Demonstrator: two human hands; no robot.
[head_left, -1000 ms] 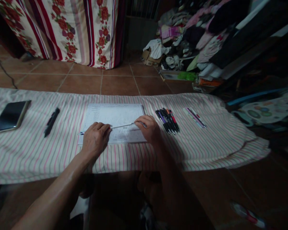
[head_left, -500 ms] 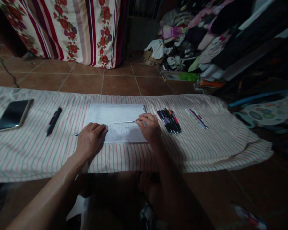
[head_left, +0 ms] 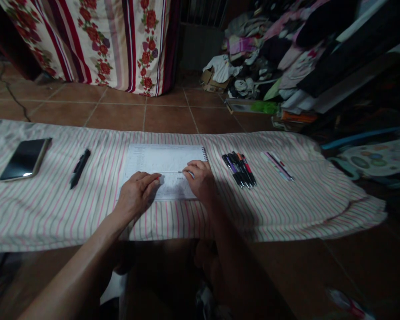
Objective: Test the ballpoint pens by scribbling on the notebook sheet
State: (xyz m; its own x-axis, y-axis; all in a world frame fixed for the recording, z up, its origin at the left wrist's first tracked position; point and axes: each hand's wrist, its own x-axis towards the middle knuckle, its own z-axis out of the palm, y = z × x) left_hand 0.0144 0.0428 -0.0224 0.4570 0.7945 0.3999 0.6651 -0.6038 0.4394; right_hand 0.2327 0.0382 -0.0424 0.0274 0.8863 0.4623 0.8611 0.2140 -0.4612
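My left hand (head_left: 137, 190) rests over the lower left part of an open spiral notebook (head_left: 166, 155). Its thumb and index finger pinch together, with a tiny reddish bit showing at the tips; most of what they hold is hidden. My right hand (head_left: 200, 178) lies at the notebook's right side, its fingers closed on a thin pen refill (head_left: 170, 172). The pale refill points left across the page toward my left fingertips. Whether it touches them is unclear. Printed or written lines cover the page, and the notebook's coil is on the right.
On the striped cloth (head_left: 286, 213), a phone (head_left: 25, 159) and a black pen (head_left: 80, 169) lie to the left. Several pens (head_left: 240, 170) sit grouped right of the notebook, with slim pens (head_left: 278, 165) farther right. Beyond are a floral curtain (head_left: 116, 44) and piled clothes (head_left: 253, 49).
My left hand has moved right, closer to my right hand. The refill's free end is now nearer my left fingertips. A pen part seen left of my left hand no longer shows.
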